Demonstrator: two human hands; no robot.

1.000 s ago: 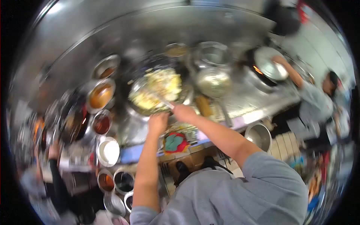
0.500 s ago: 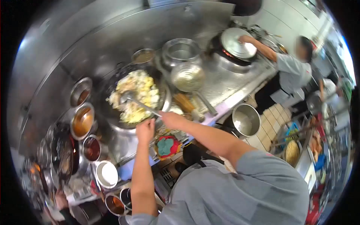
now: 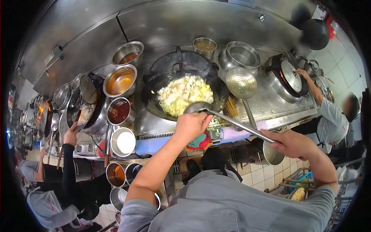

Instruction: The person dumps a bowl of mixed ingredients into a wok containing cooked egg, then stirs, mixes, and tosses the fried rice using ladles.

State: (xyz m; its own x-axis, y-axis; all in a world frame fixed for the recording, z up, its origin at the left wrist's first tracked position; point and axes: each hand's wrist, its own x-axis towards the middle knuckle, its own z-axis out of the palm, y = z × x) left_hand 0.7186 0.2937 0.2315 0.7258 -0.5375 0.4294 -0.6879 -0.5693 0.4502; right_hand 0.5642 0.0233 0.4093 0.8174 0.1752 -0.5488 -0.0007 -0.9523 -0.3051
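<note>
A dark wok (image 3: 154, 106) in the middle of the range holds a pale yellow and white chopped mixture (image 3: 185, 94), perhaps egg and rice. My left hand (image 3: 191, 127) is closed at the wok's near rim; the exact part it grips is hidden behind the fingers. My right hand (image 3: 288, 144), out to the right, is wrapped round the end of a long-handled metal ladle (image 3: 239, 124). The ladle's bowl is at the wok's near rim, just behind my left hand, at the front edge of the food.
A perforated strainer (image 3: 241, 83) and a metal pot (image 3: 243, 56) sit right of the wok. Bowls of sauce (image 3: 120, 81) line its left. A co-worker's hand (image 3: 70, 136) works at another wok; on the right, another person's hand (image 3: 303, 73) holds a lid (image 3: 291, 76).
My view has turned, so the wok appears further right. The ladle's bowl has come from the middle of the food to the near rim. My right hand has drawn away from my left.
</note>
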